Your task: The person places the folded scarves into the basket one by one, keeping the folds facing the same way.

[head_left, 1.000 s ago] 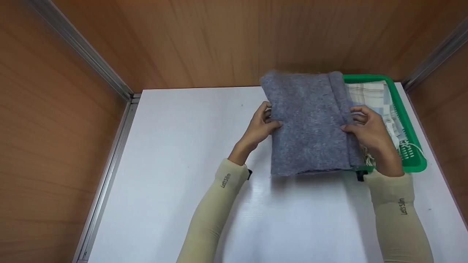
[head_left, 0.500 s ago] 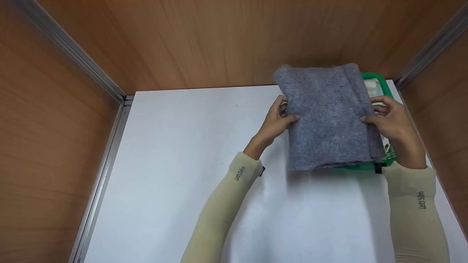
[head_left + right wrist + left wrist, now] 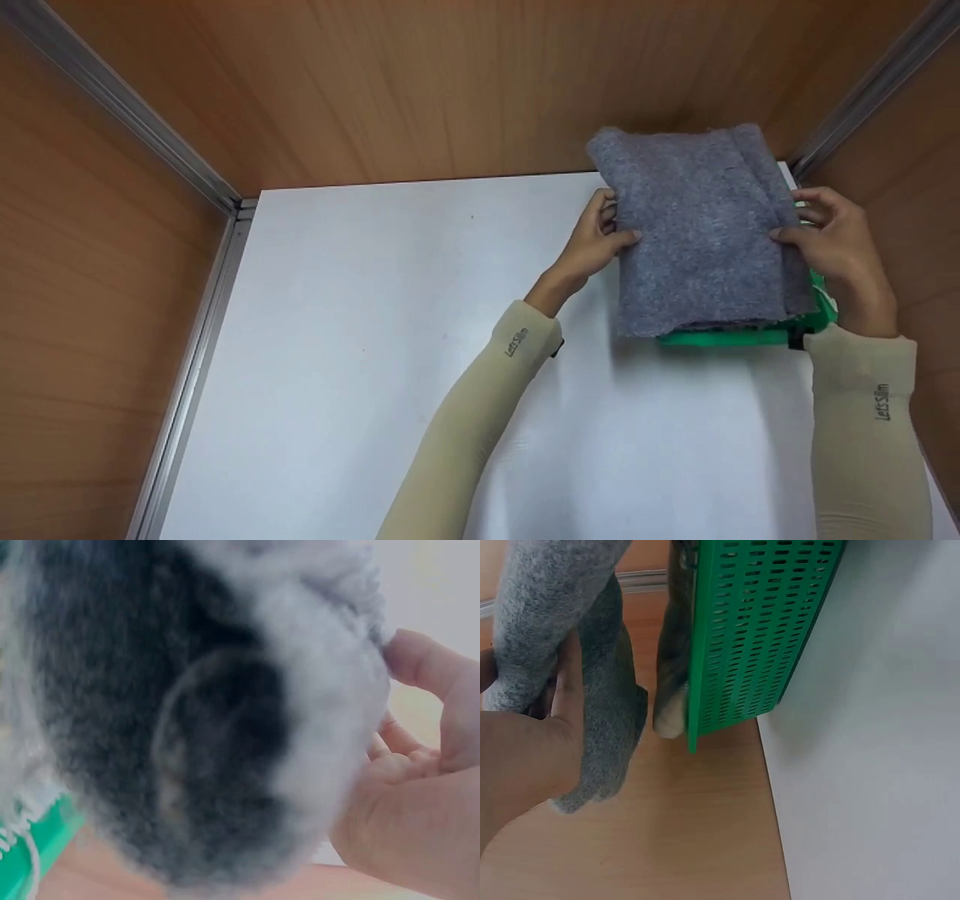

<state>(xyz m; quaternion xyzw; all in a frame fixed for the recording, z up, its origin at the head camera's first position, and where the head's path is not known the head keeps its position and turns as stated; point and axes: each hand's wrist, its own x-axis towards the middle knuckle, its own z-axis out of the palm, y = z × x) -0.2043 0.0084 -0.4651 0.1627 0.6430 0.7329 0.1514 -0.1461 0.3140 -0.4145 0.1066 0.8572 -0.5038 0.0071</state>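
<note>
A folded grey woolly cloth (image 3: 705, 232) hangs over a green basket (image 3: 724, 339) and covers most of it in the head view. My left hand (image 3: 592, 241) grips the cloth's left edge, thumb on top and fingers behind. At the opposite edge my right hand (image 3: 836, 236) holds it the same way. From the left wrist, the cloth (image 3: 604, 712) appears folded in layers beside the basket's slotted wall (image 3: 757, 630). The right wrist view shows the cloth (image 3: 225, 727) blurred and close up. The basket's contents are mostly hidden; some white cord (image 3: 31, 862) shows at its rim.
The basket stands at the far right of a white table (image 3: 360, 322). Wooden panels (image 3: 420, 90) rise behind it and on both sides, with metal rails (image 3: 184, 270) at the corners.
Both hands have carried the folded cloth to the right, from partly beside the basket to over it. The plaid fabric seen in the basket earlier is now covered. The head view has shifted slightly.
</note>
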